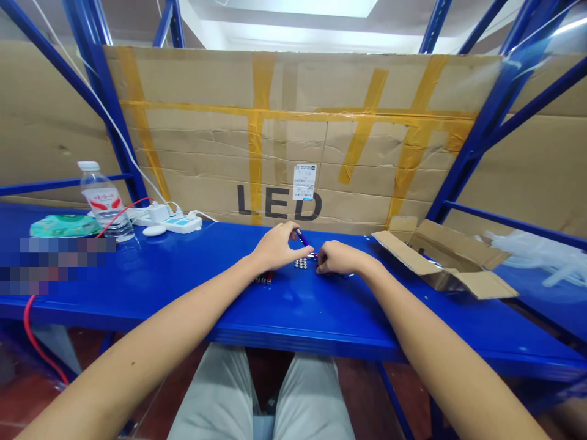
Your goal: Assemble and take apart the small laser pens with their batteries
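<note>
My left hand (277, 247) is closed around a slim purple-blue pen-like tube (302, 238), held tilted between thumb and fingers above the table. Close beside it, my right hand (338, 257) is curled with its fingertips low at the tabletop; what they grip is hidden. Between the hands, small shiny silver pieces (301, 264) stand grouped in short rows. Under my left wrist, several dark slim rods with silver ends (263, 281) lie side by side, partly covered by the arm. A bit of another blue slim piece (349, 275) shows beneath my right hand.
An opened cardboard box (440, 256) stands on the blue table (293, 315) at right, near clear plastic wrap (545, 260). At left are a water bottle (103, 201), a green packet (64, 226) and a power strip (178, 223) with cables. A large cardboard panel (206, 153) rises behind.
</note>
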The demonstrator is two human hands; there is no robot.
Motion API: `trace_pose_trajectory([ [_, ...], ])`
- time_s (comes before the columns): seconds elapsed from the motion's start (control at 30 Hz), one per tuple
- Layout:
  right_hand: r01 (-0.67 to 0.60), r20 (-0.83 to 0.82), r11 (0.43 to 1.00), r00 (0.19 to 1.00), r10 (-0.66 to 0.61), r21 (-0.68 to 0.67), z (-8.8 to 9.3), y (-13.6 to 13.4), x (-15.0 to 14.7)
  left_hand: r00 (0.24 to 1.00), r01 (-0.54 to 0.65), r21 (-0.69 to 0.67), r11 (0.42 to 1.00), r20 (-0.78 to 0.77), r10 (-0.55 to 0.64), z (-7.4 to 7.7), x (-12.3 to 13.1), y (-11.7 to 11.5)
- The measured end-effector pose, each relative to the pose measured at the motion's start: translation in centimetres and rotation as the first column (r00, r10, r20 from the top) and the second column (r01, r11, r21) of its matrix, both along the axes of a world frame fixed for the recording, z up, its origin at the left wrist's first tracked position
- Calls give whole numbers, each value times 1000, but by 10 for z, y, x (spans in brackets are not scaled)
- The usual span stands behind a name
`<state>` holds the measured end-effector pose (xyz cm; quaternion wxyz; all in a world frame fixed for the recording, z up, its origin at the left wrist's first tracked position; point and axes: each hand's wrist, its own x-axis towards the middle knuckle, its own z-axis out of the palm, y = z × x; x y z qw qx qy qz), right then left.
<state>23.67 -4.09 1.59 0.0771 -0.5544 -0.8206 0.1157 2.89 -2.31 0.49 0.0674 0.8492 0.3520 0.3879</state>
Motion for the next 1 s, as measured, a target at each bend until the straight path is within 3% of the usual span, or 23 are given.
trace_pose_trajectory([
  [0.1,-49,-81,996,996,44,-72,-3,-1,-2,993,45,-80,996,116,-36,0,2,1],
  [0.17,-104,-174,989,981,85,-103,-2,-3,-4,955,152,-229,961,285,-83,2,4,3],
  [0.23,-140,-294,987,949,111,-80,0,-5,-6,857,356,-402,844,499,-125,5,5,3],
  [0.33,-137,-500,988,862,85,-69,2,-6,-8,676,641,-516,568,730,-99,12,4,0],
  [0.4,-145,-625,982,780,38,-121,2,-4,-8,629,697,-546,465,777,-31,16,3,-2],
  [0.47,-160,-691,974,723,5,-160,0,-3,-8,635,692,-589,417,772,36,16,4,-4],
  [0.6,-167,-735,976,678,8,-143,-5,0,-12,721,604,-685,407,688,88,10,11,-5],
  [0.83,-138,-732,990,671,117,32,-13,5,-15,841,416,-710,568,538,57,7,17,-8],
  [1.0,-85,-634,989,760,143,121,-14,7,-16,876,331,-707,624,477,75,8,17,-8],
])
